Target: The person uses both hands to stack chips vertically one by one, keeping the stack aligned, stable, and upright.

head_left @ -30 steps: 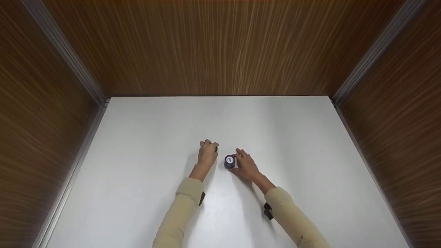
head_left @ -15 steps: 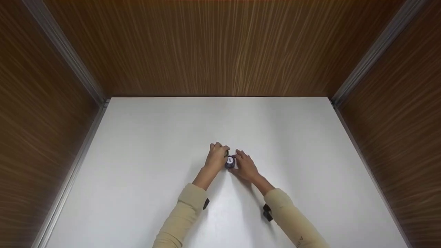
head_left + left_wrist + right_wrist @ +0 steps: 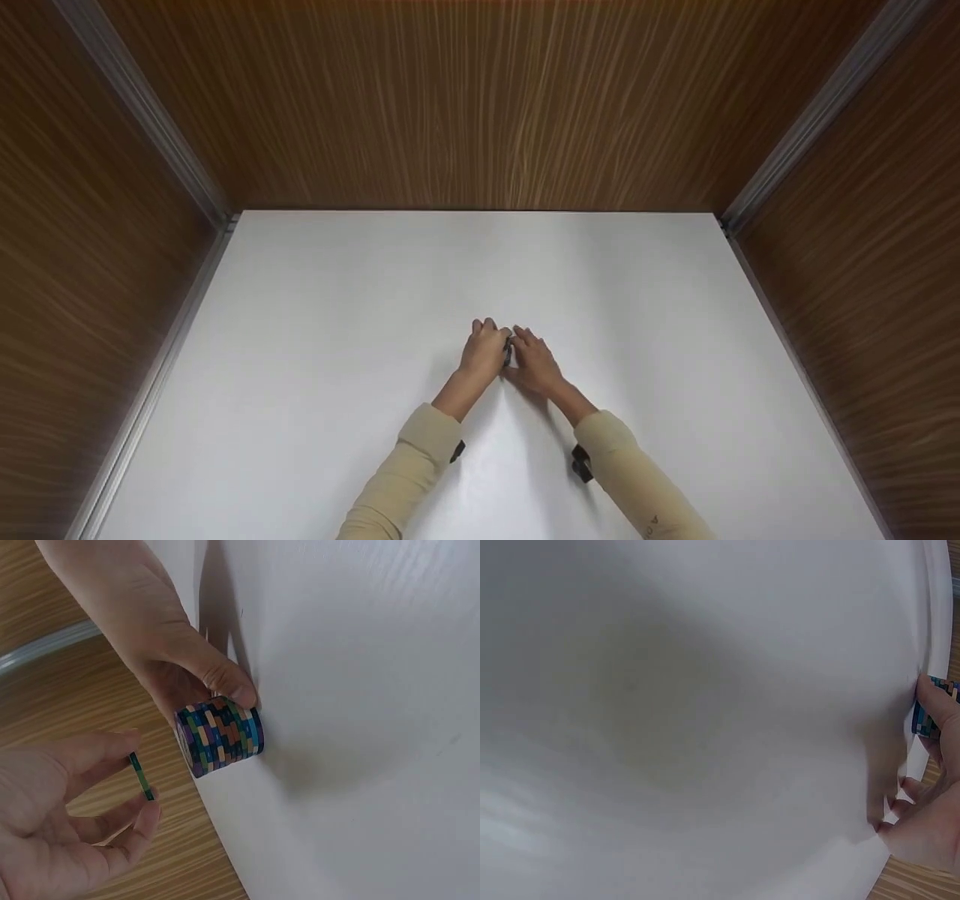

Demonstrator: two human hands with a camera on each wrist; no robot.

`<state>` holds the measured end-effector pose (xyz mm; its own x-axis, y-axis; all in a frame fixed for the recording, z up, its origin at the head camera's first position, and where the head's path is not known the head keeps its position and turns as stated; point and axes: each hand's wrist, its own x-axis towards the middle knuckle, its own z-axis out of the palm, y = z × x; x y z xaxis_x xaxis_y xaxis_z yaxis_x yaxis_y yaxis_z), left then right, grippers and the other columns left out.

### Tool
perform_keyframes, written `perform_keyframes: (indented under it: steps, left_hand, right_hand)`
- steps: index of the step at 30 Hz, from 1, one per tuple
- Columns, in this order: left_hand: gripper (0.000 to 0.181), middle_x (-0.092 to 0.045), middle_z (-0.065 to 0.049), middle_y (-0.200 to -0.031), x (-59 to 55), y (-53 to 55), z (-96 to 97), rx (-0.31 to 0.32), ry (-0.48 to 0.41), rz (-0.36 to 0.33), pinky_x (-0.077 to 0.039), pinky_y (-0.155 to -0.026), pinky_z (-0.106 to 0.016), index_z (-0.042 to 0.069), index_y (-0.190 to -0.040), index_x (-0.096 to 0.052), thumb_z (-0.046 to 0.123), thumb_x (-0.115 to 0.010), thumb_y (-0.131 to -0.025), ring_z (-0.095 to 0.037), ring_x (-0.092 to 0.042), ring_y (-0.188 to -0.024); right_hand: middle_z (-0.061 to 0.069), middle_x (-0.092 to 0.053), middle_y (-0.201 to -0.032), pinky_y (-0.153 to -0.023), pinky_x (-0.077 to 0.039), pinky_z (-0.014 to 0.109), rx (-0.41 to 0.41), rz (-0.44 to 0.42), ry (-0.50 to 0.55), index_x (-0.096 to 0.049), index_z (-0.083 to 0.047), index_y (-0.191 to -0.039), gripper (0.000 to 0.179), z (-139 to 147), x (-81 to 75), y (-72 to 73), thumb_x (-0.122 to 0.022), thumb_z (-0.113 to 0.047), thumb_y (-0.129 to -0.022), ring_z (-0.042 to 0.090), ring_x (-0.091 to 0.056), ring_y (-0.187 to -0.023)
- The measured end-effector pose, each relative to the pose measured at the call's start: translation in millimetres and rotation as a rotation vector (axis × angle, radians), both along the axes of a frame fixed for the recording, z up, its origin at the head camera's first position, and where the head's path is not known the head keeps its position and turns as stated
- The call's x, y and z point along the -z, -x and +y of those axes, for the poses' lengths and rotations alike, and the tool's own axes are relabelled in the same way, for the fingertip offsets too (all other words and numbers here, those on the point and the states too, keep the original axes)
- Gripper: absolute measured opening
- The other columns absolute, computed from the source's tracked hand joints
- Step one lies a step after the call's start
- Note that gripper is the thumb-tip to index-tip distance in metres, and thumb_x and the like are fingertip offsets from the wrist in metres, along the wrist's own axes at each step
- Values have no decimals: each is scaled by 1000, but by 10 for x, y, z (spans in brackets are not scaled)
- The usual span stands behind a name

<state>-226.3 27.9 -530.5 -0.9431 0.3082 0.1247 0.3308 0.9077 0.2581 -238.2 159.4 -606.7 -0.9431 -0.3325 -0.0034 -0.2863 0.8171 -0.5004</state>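
A stack of poker chips (image 3: 219, 736) with multicoloured edges stands on the white table. My right hand (image 3: 538, 367) holds the stack from the right, thumb on the near side and fingers behind it; in the right wrist view only part of the stack (image 3: 923, 718) shows beside the thumb. My left hand (image 3: 482, 351) pinches a single green and dark poker chip (image 3: 142, 778) on edge between thumb and fingertips. This chip is over the top of the stack, apart from it in the left wrist view. In the head view, the left hand hides most of the stack.
The white tabletop (image 3: 337, 300) is bounded by brown wood-grain panels (image 3: 480, 105) at the back and both sides, with grey metal rails (image 3: 161, 127) at the corners. Dark devices (image 3: 582, 463) sit at the wrists under the beige sleeves (image 3: 630, 472).
My left hand has moved right with its chip, from beside the stack to over it, covering the pale top of the stack in the head view. The right hand has stayed in place.
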Motion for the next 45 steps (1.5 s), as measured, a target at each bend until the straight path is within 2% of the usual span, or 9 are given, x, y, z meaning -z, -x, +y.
perform_keyframes:
  steps: [5, 15, 24, 33, 45]
  left_hand:
    - [16, -58, -12, -89, 54, -20, 33, 13, 27, 46, -52, -70, -26, 7, -98, -69, 9, -68, -81, -26, -53, -87]
    - [17, -59, -13, -90, 115, -20, 79, 33, 40, 84, -53, -70, -24, 4, -99, -68, 10, -67, -83, -26, -55, -87]
    - [17, -58, -13, -93, 144, -27, 92, 26, 36, 51, -53, -69, -25, 5, -100, -68, 7, -66, -83, -26, -54, -89]
    - [17, -58, -12, -90, 172, -35, 84, 30, 29, 66, -53, -67, -25, 5, -99, -69, 3, -64, -83, -25, -54, -86]
    - [16, -59, -12, -89, 179, -46, 78, 16, 75, 95, -54, -65, -24, 5, -98, -69, 3, -64, -84, -24, -56, -85]
  right_hand:
    - [21, -33, -141, -107, -16, 51, -17, 15, 11, -42, -2, -133, 62, 9, 8, -3, -70, -22, -81, 39, -24, -130]
    - [24, -35, -138, -105, -21, 54, -46, 68, 28, -42, 4, -132, 63, 25, 7, -22, -71, -17, -80, 42, -28, -128]
    - [25, -37, -135, -103, -24, 56, -58, 103, 10, -43, 8, -129, 60, 20, 11, -27, -69, -15, -79, 44, -30, -126]
    - [24, -36, -137, -105, -21, 55, -51, 80, 24, -44, 7, -129, 61, 11, 1, -43, -70, -15, -79, 42, -28, -128]
    - [23, -33, -140, -106, -17, 54, -45, 39, 25, -42, 4, -132, 62, 1, 18, -43, -69, -20, -81, 40, -24, -130]
